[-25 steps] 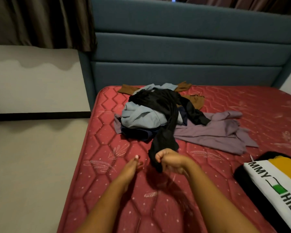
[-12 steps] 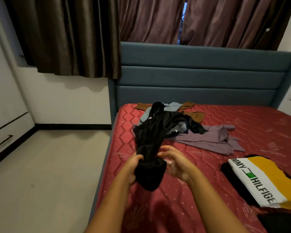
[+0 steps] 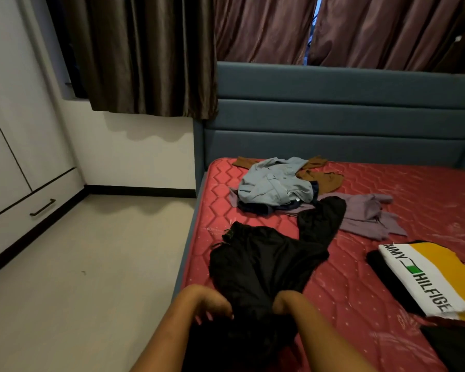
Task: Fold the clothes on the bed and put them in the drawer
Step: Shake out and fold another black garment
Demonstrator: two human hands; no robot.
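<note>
Fingers (image 3: 226,310) of your left hand (image 3: 211,298) curl down over the near edge of the black garment (image 3: 261,264) and grip it. Your right hand (image 3: 285,302) grips the same edge, fingers buried in the cloth. The garment lies spread on the bed (image 3: 403,189), its far end touching the purple garment (image 3: 365,213) beside the light blue shirt (image 3: 274,183). A folded striped shirt (image 3: 427,275) lies to the right. The drawer (image 3: 24,218) is closed, at the left wall.

Dim, soft indoor light (daylight sliver between curtains (image 3: 310,30)); wide-angle edges bend.
</note>
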